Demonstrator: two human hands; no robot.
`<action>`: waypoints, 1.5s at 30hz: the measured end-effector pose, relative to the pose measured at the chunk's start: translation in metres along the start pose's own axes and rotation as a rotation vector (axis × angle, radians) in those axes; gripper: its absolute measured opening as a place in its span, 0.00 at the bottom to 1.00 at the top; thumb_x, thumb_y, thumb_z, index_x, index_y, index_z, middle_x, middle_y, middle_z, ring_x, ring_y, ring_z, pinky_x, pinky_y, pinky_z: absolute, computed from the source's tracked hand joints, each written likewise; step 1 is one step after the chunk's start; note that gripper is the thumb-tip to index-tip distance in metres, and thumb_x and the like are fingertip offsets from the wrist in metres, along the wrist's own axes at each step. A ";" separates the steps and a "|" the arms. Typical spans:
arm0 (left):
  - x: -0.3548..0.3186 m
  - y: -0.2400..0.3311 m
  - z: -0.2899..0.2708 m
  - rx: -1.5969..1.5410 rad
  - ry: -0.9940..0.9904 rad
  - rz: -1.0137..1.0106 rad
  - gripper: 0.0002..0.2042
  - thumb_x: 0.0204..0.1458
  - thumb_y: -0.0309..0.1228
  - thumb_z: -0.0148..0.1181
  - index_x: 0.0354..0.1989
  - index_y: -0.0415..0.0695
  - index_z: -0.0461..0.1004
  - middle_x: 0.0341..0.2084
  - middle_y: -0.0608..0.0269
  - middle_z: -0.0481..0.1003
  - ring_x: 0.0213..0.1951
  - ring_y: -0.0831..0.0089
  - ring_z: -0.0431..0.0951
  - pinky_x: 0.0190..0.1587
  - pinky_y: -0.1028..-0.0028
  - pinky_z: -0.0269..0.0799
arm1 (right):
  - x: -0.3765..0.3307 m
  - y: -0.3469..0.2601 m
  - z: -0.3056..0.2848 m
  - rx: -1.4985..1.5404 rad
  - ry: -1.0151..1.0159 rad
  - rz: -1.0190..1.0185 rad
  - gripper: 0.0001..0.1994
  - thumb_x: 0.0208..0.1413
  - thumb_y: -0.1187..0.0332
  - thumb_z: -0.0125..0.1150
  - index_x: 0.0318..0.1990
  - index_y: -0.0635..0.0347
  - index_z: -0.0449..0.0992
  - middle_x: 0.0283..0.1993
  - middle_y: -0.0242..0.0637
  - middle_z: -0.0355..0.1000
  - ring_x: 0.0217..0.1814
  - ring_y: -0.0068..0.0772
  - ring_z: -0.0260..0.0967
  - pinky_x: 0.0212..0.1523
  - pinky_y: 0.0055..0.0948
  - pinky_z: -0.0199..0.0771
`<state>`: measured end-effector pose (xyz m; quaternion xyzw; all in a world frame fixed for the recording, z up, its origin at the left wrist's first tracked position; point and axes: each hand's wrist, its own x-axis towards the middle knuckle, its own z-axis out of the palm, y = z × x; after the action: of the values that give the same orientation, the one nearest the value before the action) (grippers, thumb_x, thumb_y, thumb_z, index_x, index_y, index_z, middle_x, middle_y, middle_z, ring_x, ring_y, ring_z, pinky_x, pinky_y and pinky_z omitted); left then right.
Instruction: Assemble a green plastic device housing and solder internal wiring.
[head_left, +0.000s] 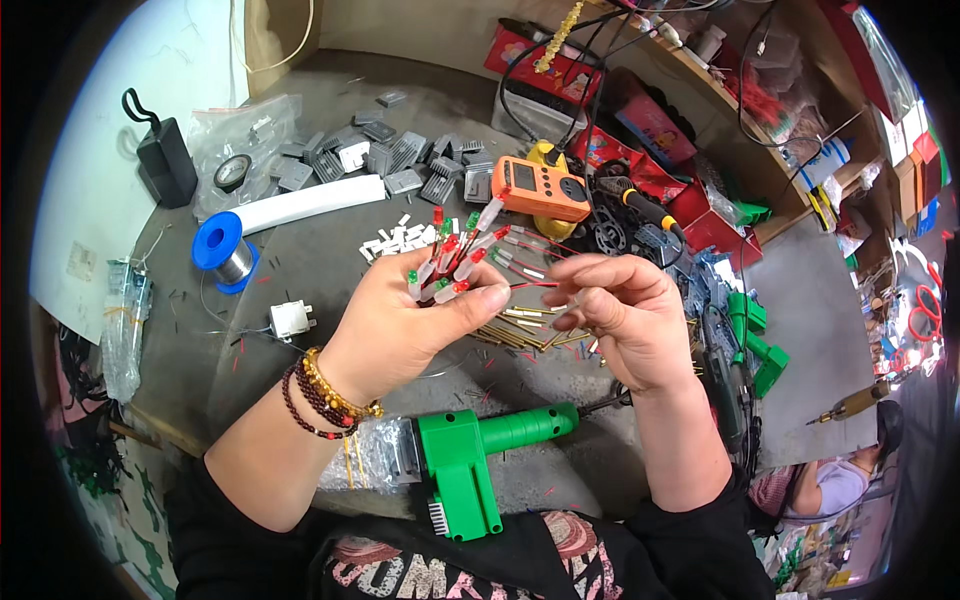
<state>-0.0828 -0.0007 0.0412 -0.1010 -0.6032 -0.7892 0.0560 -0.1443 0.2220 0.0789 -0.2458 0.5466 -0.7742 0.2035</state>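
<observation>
My left hand (400, 320) is closed around a bundle of small red and green LED lights (450, 262) with translucent white sleeves and thin wires. The bulbs point up and outward between thumb and fingers. From the bundle a thin red wire (533, 285) runs across to my right hand (640, 325), whose thumb and fingers pinch near its end. A small pale piece shows at those fingertips, too small to name. Below both hands lies a green plastic tool with a round handle (520, 430). Brass-coloured rods (515, 332) are strewn on the table behind the hands.
A blue solder spool (222, 252) and a white switch-like part (291, 319) lie at left. Grey plastic casings (405, 152), white connectors (398, 238) and an orange meter (543, 188) are farther back. A yellow-black soldering iron (650, 208) and green housings (755, 340) stand right.
</observation>
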 end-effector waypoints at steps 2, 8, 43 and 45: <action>-0.002 0.005 0.006 -0.033 0.003 -0.029 0.08 0.55 0.32 0.66 0.36 0.39 0.80 0.27 0.68 0.77 0.29 0.84 0.72 0.34 0.80 0.66 | 0.001 0.008 0.000 0.082 0.100 -0.146 0.10 0.54 0.77 0.68 0.42 0.67 0.76 0.34 0.37 0.77 0.31 0.28 0.75 0.36 0.29 0.80; -0.005 0.008 0.007 -0.033 0.042 -0.076 0.07 0.55 0.28 0.64 0.36 0.36 0.80 0.28 0.67 0.77 0.30 0.81 0.74 0.36 0.78 0.69 | -0.002 0.011 0.008 0.011 0.129 -0.197 0.09 0.53 0.74 0.70 0.39 0.65 0.76 0.34 0.38 0.78 0.33 0.27 0.76 0.36 0.26 0.78; -0.008 0.011 0.008 0.445 0.101 0.327 0.05 0.51 0.26 0.66 0.33 0.37 0.81 0.27 0.62 0.79 0.30 0.79 0.76 0.37 0.77 0.71 | -0.002 0.007 0.022 -0.316 0.216 -0.298 0.10 0.54 0.72 0.70 0.41 0.67 0.77 0.34 0.35 0.78 0.34 0.20 0.74 0.37 0.20 0.75; -0.007 0.007 0.007 0.457 0.102 0.403 0.05 0.50 0.25 0.67 0.35 0.38 0.82 0.27 0.60 0.79 0.30 0.77 0.77 0.37 0.76 0.71 | -0.002 0.008 0.022 -0.304 0.224 -0.286 0.11 0.54 0.71 0.70 0.40 0.67 0.77 0.34 0.35 0.78 0.34 0.20 0.74 0.37 0.20 0.75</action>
<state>-0.0744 0.0038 0.0475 -0.1636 -0.7291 -0.6104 0.2629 -0.1287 0.2042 0.0772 -0.2608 0.6356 -0.7265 -0.0095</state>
